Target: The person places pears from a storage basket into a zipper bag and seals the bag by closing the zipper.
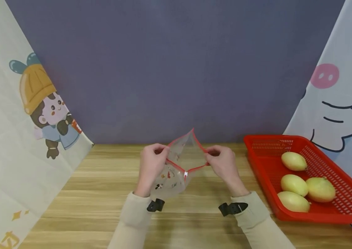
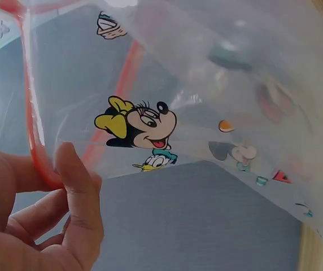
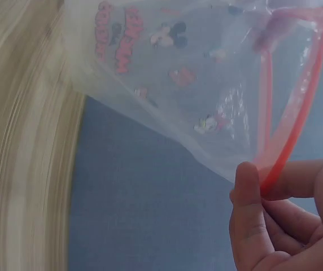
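A clear plastic zip bag (image 1: 179, 166) with a red zipper rim and small cartoon prints hangs above the wooden table (image 1: 101, 193), its mouth pulled wide. My left hand (image 1: 152, 162) pinches the left side of the red rim. My right hand (image 1: 222, 162) pinches the right side. In the left wrist view the thumb (image 2: 77, 192) presses the red rim against the fingers, with the printed bag (image 2: 195, 113) spread beyond. In the right wrist view the thumb (image 3: 249, 209) and fingers pinch the red rim of the bag (image 3: 178, 73). Nothing shows inside the bag.
A red perforated basket (image 1: 256, 162) stands at the right of the table and holds several pale yellow fruits (image 1: 294, 160). Printed curtains hang at the left (image 1: 23, 121) and right (image 1: 343, 97), with a purple-grey wall (image 1: 176, 69) behind.
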Demonstrator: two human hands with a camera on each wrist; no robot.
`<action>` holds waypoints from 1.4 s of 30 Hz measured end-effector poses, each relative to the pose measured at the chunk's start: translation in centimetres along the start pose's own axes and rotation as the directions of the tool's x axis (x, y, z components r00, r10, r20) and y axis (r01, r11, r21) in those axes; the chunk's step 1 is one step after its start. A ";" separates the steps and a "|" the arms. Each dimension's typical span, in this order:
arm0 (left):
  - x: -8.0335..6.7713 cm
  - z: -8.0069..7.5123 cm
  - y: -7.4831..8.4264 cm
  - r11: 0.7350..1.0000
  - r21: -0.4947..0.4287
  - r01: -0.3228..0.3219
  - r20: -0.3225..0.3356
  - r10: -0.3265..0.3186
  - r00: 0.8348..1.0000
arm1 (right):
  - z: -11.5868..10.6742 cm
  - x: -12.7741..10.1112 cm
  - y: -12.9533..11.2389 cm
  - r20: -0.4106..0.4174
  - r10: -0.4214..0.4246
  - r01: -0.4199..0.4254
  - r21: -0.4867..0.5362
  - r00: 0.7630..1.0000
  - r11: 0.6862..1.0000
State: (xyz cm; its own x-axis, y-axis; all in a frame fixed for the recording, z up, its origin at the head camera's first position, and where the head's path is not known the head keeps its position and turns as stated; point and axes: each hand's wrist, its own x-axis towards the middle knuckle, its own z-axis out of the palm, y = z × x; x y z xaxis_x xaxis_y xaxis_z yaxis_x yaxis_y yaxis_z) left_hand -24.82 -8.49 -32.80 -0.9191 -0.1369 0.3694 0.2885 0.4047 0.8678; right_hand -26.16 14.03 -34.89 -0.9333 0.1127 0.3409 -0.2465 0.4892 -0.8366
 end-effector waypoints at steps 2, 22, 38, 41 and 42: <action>0.0 -0.3 -0.4 0.997 -0.066 0.041 0.007 -0.041 0.999 | -0.3 0.0 0.3 -0.004 0.000 0.000 -0.009 1.000 1.000; -0.3 -0.6 -1.9 0.882 -0.415 0.222 0.099 -0.199 0.975 | -1.1 1.0 -1.5 0.239 -0.061 0.122 -0.248 0.969 0.961; -0.1 -0.4 -2.1 0.858 -0.454 0.240 0.105 -0.217 0.971 | -1.9 1.7 -1.4 0.437 -0.103 0.226 -0.238 0.893 0.945; -0.1 -0.5 -2.2 0.861 -0.447 0.244 0.111 -0.217 0.970 | -2.2 1.5 -1.4 0.457 -0.125 0.264 -0.255 0.881 0.930; -0.1 -0.4 -2.2 0.862 -0.443 0.245 0.113 -0.218 0.969 | -2.3 1.4 -1.4 0.461 -0.136 0.285 -0.272 0.877 0.919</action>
State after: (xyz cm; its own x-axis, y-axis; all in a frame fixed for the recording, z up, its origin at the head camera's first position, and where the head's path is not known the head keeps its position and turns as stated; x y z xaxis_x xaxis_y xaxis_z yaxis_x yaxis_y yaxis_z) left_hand -25.25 -9.77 -34.64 -0.9842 -0.1183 0.1316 0.1421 -0.0850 0.9862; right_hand -26.56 15.50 -32.25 -0.9054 -0.3663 0.2148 -0.4217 0.7167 -0.5554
